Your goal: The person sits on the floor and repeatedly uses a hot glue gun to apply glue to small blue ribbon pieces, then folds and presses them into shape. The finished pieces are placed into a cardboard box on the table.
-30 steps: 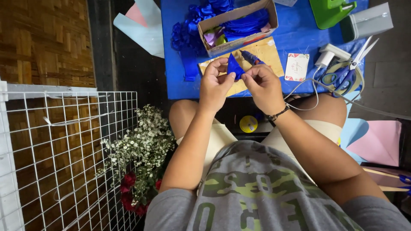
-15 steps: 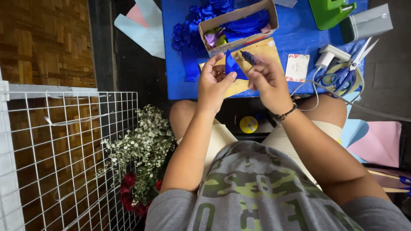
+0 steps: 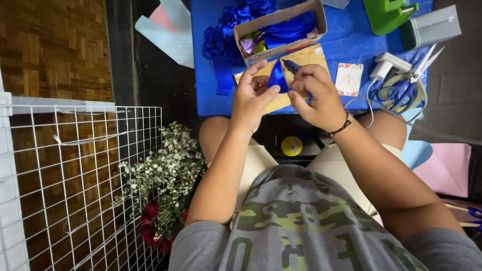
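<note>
The left hand (image 3: 251, 98) and the right hand (image 3: 314, 95) are raised close together above the near edge of the blue table (image 3: 351, 47), and both are pinched on the same small piece of blue ribbon (image 3: 277, 76). The left thumb and fingers hold the ribbon from its left side, while the right fingers close around its right side, so the folded ribbon stands between the two hands with a pointed tip at the top. The right wrist carries a dark bracelet (image 3: 341, 126). Under the hands lies a tan sheet of cardboard (image 3: 306, 56) on the table. Just behind it stands an open cardboard box (image 3: 281, 27) that contains more blue ribbon pieces and some purple and green ones. A heap of blue ribbon (image 3: 221, 37) lies to the left of the box and partly hangs over the table. To the right of the hands there is a small white card (image 3: 348, 79), then scissors (image 3: 406, 88) with blue and green handles, and a white glue gun (image 3: 389, 64) beside them. On the floor at the left is a bunch of small white flowers (image 3: 170, 168) with red roses (image 3: 150, 226) below it, next to a white wire grid (image 3: 75, 180). A yellow round thing (image 3: 291, 146) lies between the knees.
</note>
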